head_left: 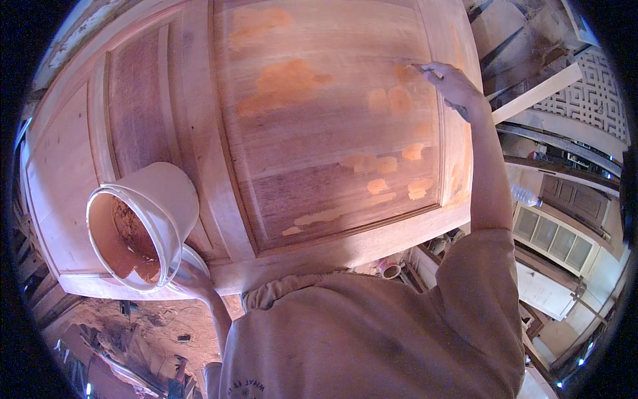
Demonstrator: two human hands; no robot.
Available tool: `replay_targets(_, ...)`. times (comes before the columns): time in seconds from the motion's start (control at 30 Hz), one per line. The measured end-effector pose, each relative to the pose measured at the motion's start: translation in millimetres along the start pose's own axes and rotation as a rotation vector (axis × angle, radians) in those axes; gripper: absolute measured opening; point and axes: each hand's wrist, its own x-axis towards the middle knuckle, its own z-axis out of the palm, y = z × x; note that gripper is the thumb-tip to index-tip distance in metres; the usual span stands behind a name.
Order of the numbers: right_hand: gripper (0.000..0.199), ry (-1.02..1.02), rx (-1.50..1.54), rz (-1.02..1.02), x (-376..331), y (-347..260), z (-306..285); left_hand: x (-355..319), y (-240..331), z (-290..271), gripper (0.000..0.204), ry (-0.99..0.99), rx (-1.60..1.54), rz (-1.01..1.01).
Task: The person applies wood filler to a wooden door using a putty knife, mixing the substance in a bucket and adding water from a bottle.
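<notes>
A large wooden panel door (319, 139) lies in front of me, with orange filler patches (286, 83) smeared over its right-hand panel. My right hand (455, 90) is closed around a thin putty knife (417, 67), its tip at a patch near the panel's right edge; most of the tool is hidden by the fingers. To the left, a white bucket (166, 196) lies tilted with its mouth toward me, orange-brown filler (136, 236) coating its inside. My left hand (191, 278) is bent beside the bucket's rim, against a white round lid-like piece (197, 258); its fingers are partly hidden.
Reddish, debris-strewn ground (166, 332) shows below the door at lower left. On the right are a plank (538, 92), a carved lattice panel (585, 96), a clear bottle (525, 195) and a white-framed window (555, 239). A small round container (390, 270) sits below the door's near edge.
</notes>
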Motion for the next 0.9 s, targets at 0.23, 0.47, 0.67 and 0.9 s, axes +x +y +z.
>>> replay_targets(0.23,0.034,0.005,0.107,0.065,-2,42,18,1,15,-1,0.067,0.010,0.041,-0.019)
replay_targets(0.47,0.035,0.460,0.106,-0.291,27,91,95,2,9,-2,0.064,-0.022,0.070,-0.009)
replay_targets(0.67,0.031,0.560,-0.014,-0.259,3,89,116,3,13,-2,0.052,0.044,0.068,0.098)
replay_targets(0.9,0.038,0.160,-0.085,-0.054,-34,83,70,1,22,-9,0.061,-0.001,0.002,0.066)
